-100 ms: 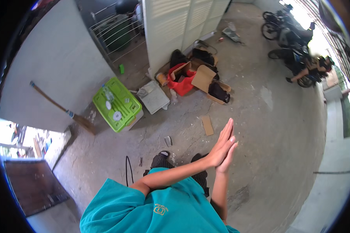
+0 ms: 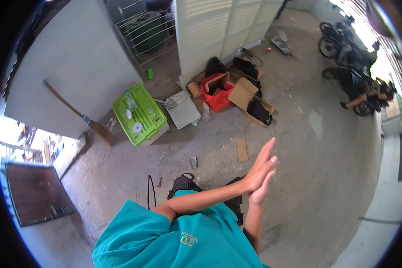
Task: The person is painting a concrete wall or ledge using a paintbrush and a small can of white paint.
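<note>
Swung slightly clockwise, the floor (image 2: 299, 147) has shifted in the wearer's view, while both hands stay nearly put. Left hand (image 2: 256, 175) lies flat, fingers straight, palm pressed to the right hand (image 2: 260, 194); the right's fingers are mostly hidden, so I can't tell their spread. Lining up heels and fingertips should keep that contact even. Left of the fingertips lies a flat cardboard piece (image 2: 241, 149), untouched; farther off, a green-lidded box (image 2: 149, 106) and red bag (image 2: 216, 102), then parked motorcycles (image 2: 329, 47).
</note>
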Demonstrator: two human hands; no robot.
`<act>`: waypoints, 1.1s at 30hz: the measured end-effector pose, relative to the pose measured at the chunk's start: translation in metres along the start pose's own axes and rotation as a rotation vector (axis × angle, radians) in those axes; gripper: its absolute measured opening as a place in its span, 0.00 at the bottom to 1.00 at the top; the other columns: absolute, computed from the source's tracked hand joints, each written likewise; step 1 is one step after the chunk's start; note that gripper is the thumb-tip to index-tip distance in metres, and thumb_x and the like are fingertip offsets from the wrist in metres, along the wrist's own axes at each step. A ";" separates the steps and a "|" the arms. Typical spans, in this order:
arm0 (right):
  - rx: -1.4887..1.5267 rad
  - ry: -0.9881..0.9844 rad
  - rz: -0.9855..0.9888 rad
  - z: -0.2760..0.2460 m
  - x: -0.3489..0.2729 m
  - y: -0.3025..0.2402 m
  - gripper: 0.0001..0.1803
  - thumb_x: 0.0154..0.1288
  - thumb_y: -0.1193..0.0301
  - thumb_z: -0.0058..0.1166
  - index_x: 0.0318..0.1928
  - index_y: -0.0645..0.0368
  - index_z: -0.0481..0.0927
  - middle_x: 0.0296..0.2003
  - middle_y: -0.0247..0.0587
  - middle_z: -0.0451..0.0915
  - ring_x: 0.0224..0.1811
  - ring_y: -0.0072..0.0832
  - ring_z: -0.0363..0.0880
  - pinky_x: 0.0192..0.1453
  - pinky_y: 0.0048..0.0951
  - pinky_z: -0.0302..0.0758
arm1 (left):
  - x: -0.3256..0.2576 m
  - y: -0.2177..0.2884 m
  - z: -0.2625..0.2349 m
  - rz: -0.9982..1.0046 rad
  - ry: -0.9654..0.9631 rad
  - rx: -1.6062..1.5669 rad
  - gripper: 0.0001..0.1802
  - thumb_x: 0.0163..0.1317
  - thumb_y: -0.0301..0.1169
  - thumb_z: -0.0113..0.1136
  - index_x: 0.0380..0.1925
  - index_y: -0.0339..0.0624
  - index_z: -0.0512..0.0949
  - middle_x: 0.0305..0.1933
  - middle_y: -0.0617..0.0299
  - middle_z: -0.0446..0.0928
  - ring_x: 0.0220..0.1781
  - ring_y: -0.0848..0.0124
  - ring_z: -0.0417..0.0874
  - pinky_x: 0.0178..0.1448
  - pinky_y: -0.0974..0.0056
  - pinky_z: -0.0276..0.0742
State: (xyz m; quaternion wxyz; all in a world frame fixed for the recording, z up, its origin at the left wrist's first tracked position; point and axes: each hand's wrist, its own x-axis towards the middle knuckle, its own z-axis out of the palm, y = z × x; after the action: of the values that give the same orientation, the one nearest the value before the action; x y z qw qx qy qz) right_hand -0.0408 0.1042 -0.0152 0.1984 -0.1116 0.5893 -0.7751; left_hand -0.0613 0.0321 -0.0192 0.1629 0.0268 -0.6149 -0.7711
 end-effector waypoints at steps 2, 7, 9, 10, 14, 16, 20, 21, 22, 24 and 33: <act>-0.006 -0.042 0.021 -0.050 0.024 -0.009 0.39 0.75 0.44 0.19 0.73 0.60 0.43 0.75 0.39 0.41 0.77 0.33 0.36 0.77 0.37 0.36 | 0.024 -0.021 0.039 0.028 0.037 0.040 0.35 0.72 0.46 0.34 0.73 0.40 0.43 0.78 0.52 0.37 0.79 0.59 0.36 0.77 0.58 0.35; -0.205 -0.099 -0.166 -0.168 0.124 -0.072 0.40 0.74 0.43 0.18 0.74 0.59 0.42 0.75 0.41 0.40 0.77 0.34 0.33 0.77 0.36 0.33 | 0.101 -0.063 0.155 0.033 -0.005 0.000 0.37 0.73 0.48 0.31 0.73 0.40 0.38 0.78 0.54 0.33 0.79 0.60 0.32 0.78 0.58 0.32; -0.060 -0.111 -0.134 -0.207 0.148 -0.091 0.40 0.74 0.43 0.17 0.74 0.58 0.40 0.75 0.40 0.39 0.78 0.34 0.33 0.78 0.38 0.32 | 0.127 -0.063 0.194 0.063 -0.027 0.012 0.38 0.73 0.49 0.30 0.73 0.40 0.35 0.78 0.54 0.31 0.79 0.60 0.30 0.78 0.57 0.30; 0.413 -0.258 -0.125 -0.225 0.160 -0.093 0.40 0.74 0.43 0.17 0.74 0.58 0.41 0.75 0.40 0.39 0.77 0.34 0.33 0.78 0.39 0.33 | 0.141 -0.056 0.211 -0.012 -0.067 0.043 0.38 0.72 0.52 0.28 0.73 0.41 0.35 0.78 0.55 0.31 0.79 0.59 0.30 0.78 0.56 0.28; 0.680 -0.357 -0.102 -0.263 0.214 -0.124 0.39 0.74 0.43 0.18 0.74 0.58 0.42 0.75 0.41 0.38 0.77 0.35 0.33 0.78 0.41 0.36 | 0.211 -0.073 0.247 -0.066 -0.027 0.141 0.39 0.72 0.54 0.27 0.73 0.43 0.35 0.79 0.55 0.31 0.79 0.59 0.30 0.78 0.53 0.27; -0.050 -0.215 -0.138 -0.266 0.238 -0.134 0.40 0.73 0.42 0.18 0.74 0.57 0.43 0.75 0.41 0.38 0.77 0.36 0.34 0.78 0.41 0.35 | 0.248 -0.085 0.248 -0.049 0.043 0.176 0.39 0.72 0.54 0.28 0.73 0.43 0.35 0.79 0.55 0.32 0.79 0.59 0.30 0.78 0.53 0.27; -0.008 -0.290 0.016 -0.294 0.293 -0.123 0.39 0.74 0.43 0.19 0.74 0.56 0.44 0.75 0.40 0.40 0.77 0.36 0.35 0.77 0.41 0.34 | 0.312 -0.104 0.247 -0.045 0.194 0.142 0.38 0.73 0.50 0.30 0.73 0.42 0.35 0.79 0.55 0.31 0.79 0.61 0.30 0.77 0.55 0.25; -0.013 -0.306 0.019 -0.299 0.312 -0.123 0.39 0.74 0.43 0.19 0.74 0.56 0.44 0.75 0.40 0.40 0.77 0.36 0.35 0.77 0.41 0.34 | 0.329 -0.109 0.245 -0.032 0.231 0.128 0.38 0.72 0.50 0.31 0.73 0.42 0.36 0.79 0.55 0.31 0.79 0.61 0.31 0.77 0.55 0.25; -0.030 -0.310 0.011 -0.303 0.331 -0.124 0.39 0.74 0.43 0.19 0.74 0.56 0.44 0.75 0.40 0.40 0.77 0.36 0.36 0.77 0.40 0.34 | 0.346 -0.116 0.246 -0.024 0.246 0.125 0.38 0.72 0.50 0.31 0.73 0.42 0.36 0.79 0.55 0.31 0.79 0.61 0.31 0.77 0.55 0.25; -0.068 -0.326 -0.011 -0.310 0.374 -0.131 0.39 0.74 0.43 0.19 0.74 0.55 0.43 0.75 0.40 0.40 0.77 0.36 0.36 0.77 0.40 0.34 | 0.389 -0.127 0.250 0.033 0.294 0.124 0.39 0.72 0.54 0.30 0.73 0.43 0.39 0.78 0.55 0.34 0.79 0.60 0.32 0.77 0.54 0.27; -0.220 -0.510 -0.001 -0.342 0.535 -0.138 0.38 0.74 0.43 0.24 0.73 0.53 0.48 0.74 0.40 0.46 0.76 0.36 0.43 0.76 0.38 0.42 | 0.521 -0.137 0.209 0.101 0.447 -0.085 0.34 0.73 0.48 0.35 0.72 0.41 0.48 0.74 0.52 0.53 0.74 0.60 0.53 0.75 0.58 0.48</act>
State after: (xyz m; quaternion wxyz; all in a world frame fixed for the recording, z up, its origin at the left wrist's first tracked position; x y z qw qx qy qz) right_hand -0.6838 0.1983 -0.0112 0.3265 -0.3243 0.6010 -0.6535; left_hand -0.6345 0.1062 -0.0168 0.3345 0.1593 -0.5310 -0.7621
